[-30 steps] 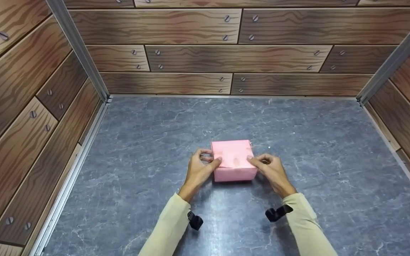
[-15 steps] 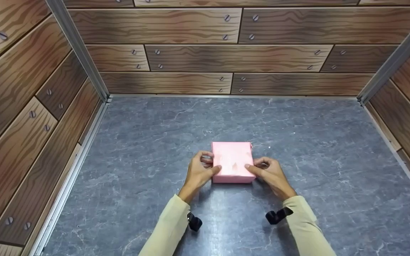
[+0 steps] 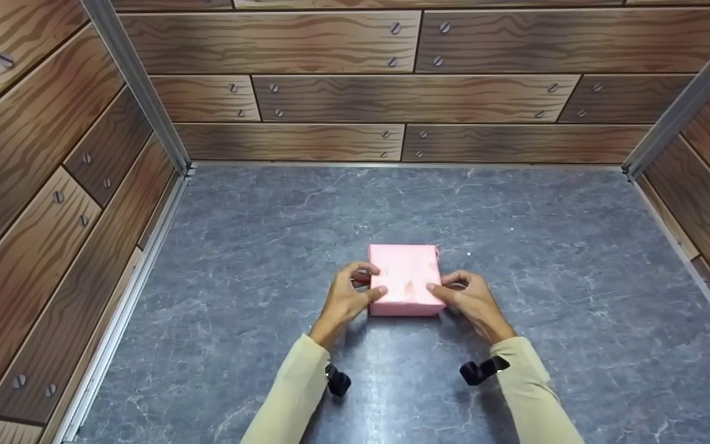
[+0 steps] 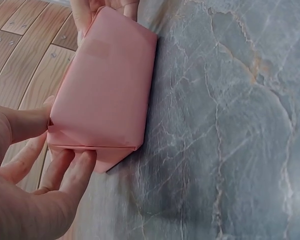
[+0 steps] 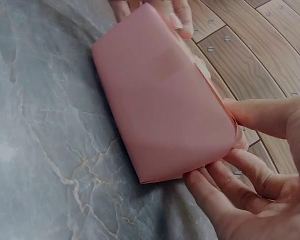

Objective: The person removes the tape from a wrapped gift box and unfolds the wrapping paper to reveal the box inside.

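A small box wrapped in pink paper (image 3: pixel 405 271) sits on the grey marbled surface, between both hands in the head view. My left hand (image 3: pixel 346 299) grips its left end, thumb and forefinger on the top face and other fingers against the side. From the right, my right hand (image 3: pixel 475 305) holds the opposite end, its thumb on the top near the front edge and fingers along the side. A folded paper seam shows across the box's end (image 4: pixel 95 148) in the left wrist view. A tan patch (image 5: pixel 166 64) marks the long side in the right wrist view.
Wood-plank-patterned walls (image 3: pixel 330 98) enclose the marbled surface (image 3: pixel 256 246) at the back and both sides, with metal posts (image 3: pixel 145 92) in the corners. A black wrist camera (image 3: pixel 338 380) is strapped to the left sleeve, another (image 3: pixel 483 370) to the right.
The box has tipped, so its top face shows larger and its front face narrower than a second ago. My left forefinger has moved onto the top face. Both hands keep their grip.
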Demonstrator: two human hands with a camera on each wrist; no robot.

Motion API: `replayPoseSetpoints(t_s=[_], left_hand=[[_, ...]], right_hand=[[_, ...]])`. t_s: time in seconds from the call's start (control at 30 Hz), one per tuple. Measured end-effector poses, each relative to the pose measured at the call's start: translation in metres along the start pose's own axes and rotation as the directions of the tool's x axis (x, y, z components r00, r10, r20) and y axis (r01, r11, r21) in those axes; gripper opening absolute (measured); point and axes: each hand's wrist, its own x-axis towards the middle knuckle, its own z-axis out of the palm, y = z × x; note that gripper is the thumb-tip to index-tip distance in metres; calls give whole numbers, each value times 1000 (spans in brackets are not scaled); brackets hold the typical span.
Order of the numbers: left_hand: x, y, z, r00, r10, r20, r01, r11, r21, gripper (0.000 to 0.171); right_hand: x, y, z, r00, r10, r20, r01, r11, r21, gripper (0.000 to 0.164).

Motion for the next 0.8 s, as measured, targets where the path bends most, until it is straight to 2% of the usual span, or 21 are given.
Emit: replayPoseSetpoints(t_s=[0.13, 0.27, 0.33, 0.4, 0.47, 0.53, 0.63, 0.7, 0.8], left_hand=[[1, 0, 1, 1000, -4, 17, 4, 1000, 8, 27], [1, 1, 1, 1000, 10, 18, -11, 999, 43, 27], [1, 4, 1, 999, 24, 23, -27, 994, 101, 26], [0, 8, 0, 998, 53, 35, -59, 975, 215, 25], [-3, 14, 0, 995, 90, 49, -101, 933, 346, 23], [-5, 20, 0, 988, 141, 59, -152, 870, 469, 22], [-8, 29, 2, 969, 235, 76, -236, 786, 571, 22], [-9, 35, 5, 943, 317, 98, -308, 725, 616, 23], [-7, 42, 11, 891, 423, 165, -419, 625, 658, 26]], right_hand=[[-1, 0, -2, 999, 33, 25, -32, 999, -14, 37], [0, 0, -3, 1000, 20, 20, -20, 999, -31, 39], [0, -1, -3, 1000, 10, 6, -9, 999, -41, 39], [-1, -2, -3, 1000, -3, -9, 2, 998, -70, 38], [-2, -3, -2, 1000, -20, -21, 18, 994, -104, 37], [-4, -5, -2, 999, -37, -26, 33, 990, -137, 38], [-7, -7, -2, 997, -68, -42, 59, 980, -192, 39], [-7, -10, -3, 993, -103, -61, 86, 967, -239, 39], [-6, -15, -3, 977, -191, -99, 150, 935, -322, 34]])
